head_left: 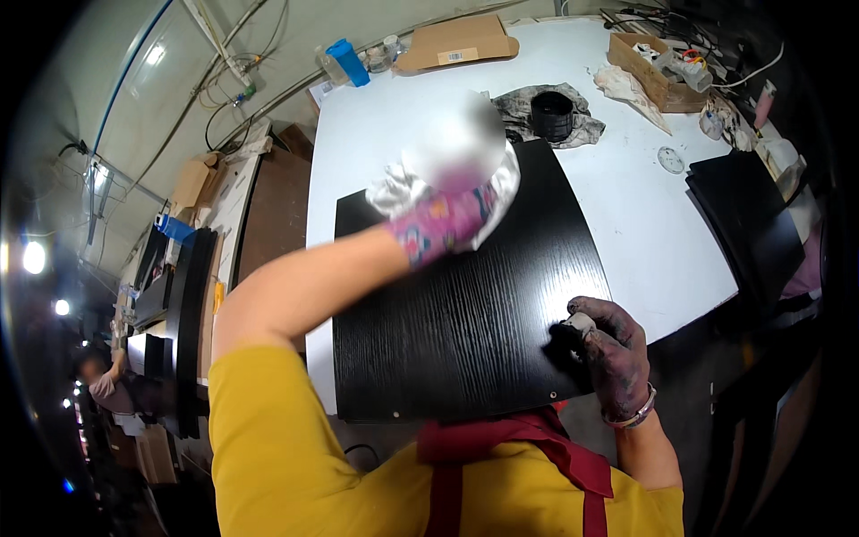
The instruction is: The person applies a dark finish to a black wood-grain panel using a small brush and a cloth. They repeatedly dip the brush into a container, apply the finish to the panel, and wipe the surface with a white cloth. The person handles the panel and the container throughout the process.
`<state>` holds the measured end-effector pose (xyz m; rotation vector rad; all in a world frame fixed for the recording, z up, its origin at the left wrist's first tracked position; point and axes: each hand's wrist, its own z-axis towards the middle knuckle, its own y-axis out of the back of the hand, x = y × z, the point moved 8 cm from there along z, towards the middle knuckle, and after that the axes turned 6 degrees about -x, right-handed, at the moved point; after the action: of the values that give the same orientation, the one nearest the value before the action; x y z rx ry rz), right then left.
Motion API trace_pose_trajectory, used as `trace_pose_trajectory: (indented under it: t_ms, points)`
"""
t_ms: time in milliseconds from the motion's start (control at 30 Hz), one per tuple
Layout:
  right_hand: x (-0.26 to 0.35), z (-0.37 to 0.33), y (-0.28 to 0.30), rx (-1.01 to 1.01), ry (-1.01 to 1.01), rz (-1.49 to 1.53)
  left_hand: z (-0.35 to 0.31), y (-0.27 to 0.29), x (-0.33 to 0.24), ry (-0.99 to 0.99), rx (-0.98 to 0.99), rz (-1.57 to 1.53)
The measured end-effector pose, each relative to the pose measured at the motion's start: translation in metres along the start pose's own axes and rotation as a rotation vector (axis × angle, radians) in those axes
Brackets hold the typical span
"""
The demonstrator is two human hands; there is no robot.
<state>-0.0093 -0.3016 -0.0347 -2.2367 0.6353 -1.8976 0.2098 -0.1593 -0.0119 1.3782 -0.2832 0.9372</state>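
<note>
The scene is seen from a single head-worn fisheye camera, aimed steeply down and forward over the near edge of the white table [626, 206]. The black panel [465, 313] is viewed from close above, while the table's far edge and corners are bent toward the rim.

A flat brown cardboard package [458, 40] with a small white label [458, 55] lies at the white table's [626, 215] far edge; an open brown cardboard box [646, 70] stands near its far right corner.
</note>
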Motion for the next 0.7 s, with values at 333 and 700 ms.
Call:
trace_pose_trajectory:
  t_ms: [333, 700]
  points:
    - [-0.003, -0.002, 0.003, -0.037, 0.021, 0.205, -0.003, 0.064, 0.052, 0.198, -0.032, -0.446]
    - [-0.004, -0.005, -0.003, 0.044, -0.062, 0.019, 0.087, 0.020, -0.029, 0.042, 0.012, -0.578]
